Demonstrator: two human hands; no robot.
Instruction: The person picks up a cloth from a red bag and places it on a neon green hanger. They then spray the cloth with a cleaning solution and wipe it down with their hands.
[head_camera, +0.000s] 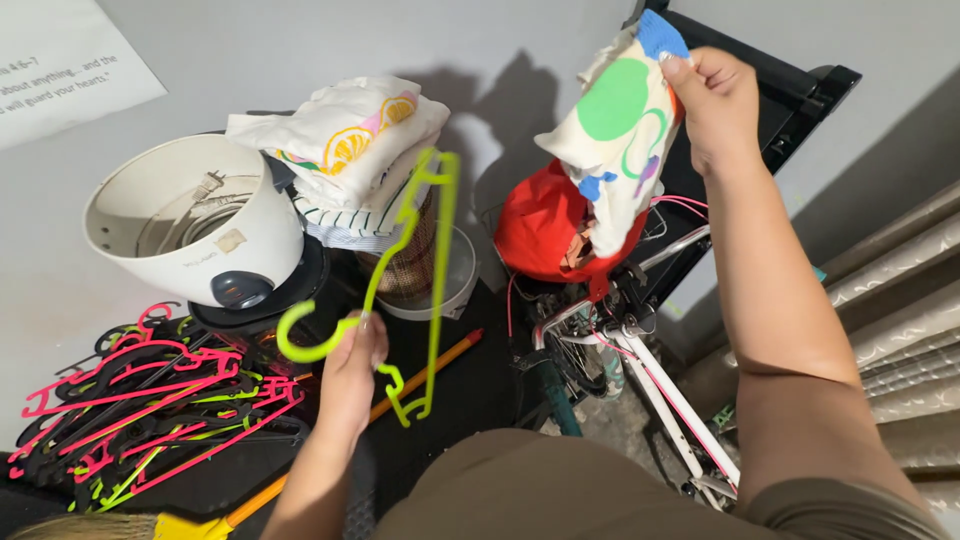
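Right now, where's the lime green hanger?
In the head view, the lime green hanger is left of centre, held up by the left hand at its hook, in front of the stack of folded clothes.

Neon-green hanger (425, 260), cream cloth (615, 130) with green spot

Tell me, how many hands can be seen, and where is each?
2. The left hand is low in the middle, holding a neon yellow-green hanger. The right hand is raised at upper right, gripping a patterned cloth. No other hands show.
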